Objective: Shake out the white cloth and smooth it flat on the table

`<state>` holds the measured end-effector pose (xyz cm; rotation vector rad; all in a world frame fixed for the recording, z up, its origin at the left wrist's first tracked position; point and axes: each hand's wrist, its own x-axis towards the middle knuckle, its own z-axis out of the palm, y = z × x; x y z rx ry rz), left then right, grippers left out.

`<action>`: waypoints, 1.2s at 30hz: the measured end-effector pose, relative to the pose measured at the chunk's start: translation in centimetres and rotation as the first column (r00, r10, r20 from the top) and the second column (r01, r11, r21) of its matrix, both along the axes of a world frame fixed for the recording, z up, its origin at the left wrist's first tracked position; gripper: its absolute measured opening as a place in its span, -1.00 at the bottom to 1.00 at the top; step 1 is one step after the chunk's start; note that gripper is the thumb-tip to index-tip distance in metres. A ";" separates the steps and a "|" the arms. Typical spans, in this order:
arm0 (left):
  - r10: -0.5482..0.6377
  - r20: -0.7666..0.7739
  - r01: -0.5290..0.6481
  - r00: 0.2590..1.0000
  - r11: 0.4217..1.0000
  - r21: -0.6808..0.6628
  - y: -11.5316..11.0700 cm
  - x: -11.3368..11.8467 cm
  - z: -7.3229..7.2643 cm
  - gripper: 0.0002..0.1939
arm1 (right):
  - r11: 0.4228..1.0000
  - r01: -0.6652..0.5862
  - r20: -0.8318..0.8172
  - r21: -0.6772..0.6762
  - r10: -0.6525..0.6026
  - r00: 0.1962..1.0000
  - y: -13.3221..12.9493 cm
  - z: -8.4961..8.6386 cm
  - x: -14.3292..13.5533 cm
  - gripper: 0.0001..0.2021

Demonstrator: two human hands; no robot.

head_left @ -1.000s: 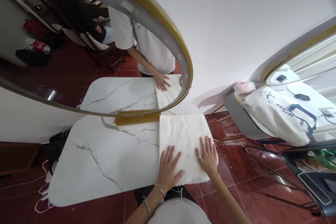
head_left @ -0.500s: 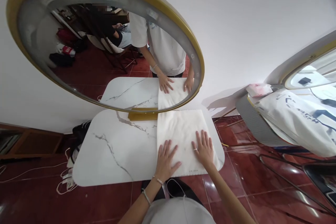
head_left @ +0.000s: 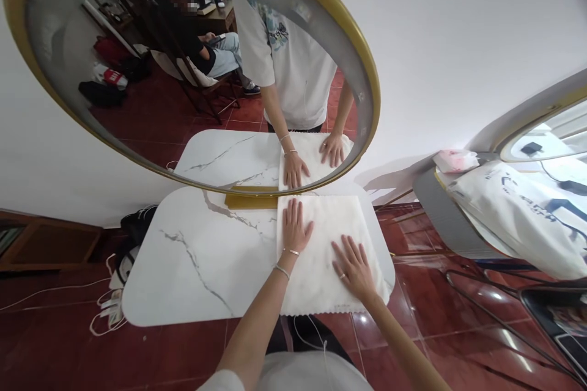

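A white towel-like cloth (head_left: 316,281) with scalloped edges lies folded flat over the right part of a white marble-patterned table (head_left: 183,281). My left hand (head_left: 295,229) rests open on the cloth's upper left part, fingers pointing at the mirror. On the right half of the cloth, my right hand (head_left: 355,269) lies palm down with its fingers spread. A ring is on one finger of the right hand, and bracelets circle the left wrist. Small dark print shows near the cloth's front edge.
A gold-framed oval mirror (head_left: 373,91) stands over the table's back on a gold base (head_left: 250,198), reflecting a seated person. To the right, another table bears a white printed bag (head_left: 527,214) and a pink-white packet (head_left: 455,160). Cables and a power strip (head_left: 114,308) lie at left.
My left hand has slid forward over the cloth toward the mirror. The right hand has shifted slightly down and stays on the cloth. The cloth looks smoother, and the camera view has moved a little.
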<state>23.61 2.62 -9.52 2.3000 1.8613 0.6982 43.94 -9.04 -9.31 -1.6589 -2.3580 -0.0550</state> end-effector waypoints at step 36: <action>0.022 -0.001 -0.022 1.000 0.994 -0.110 -8.0 -6.2 1.1 -0.26 | 0.995 0.092 -0.299 -0.025 -0.095 0.949 2.7 0.1 -8.1 -0.42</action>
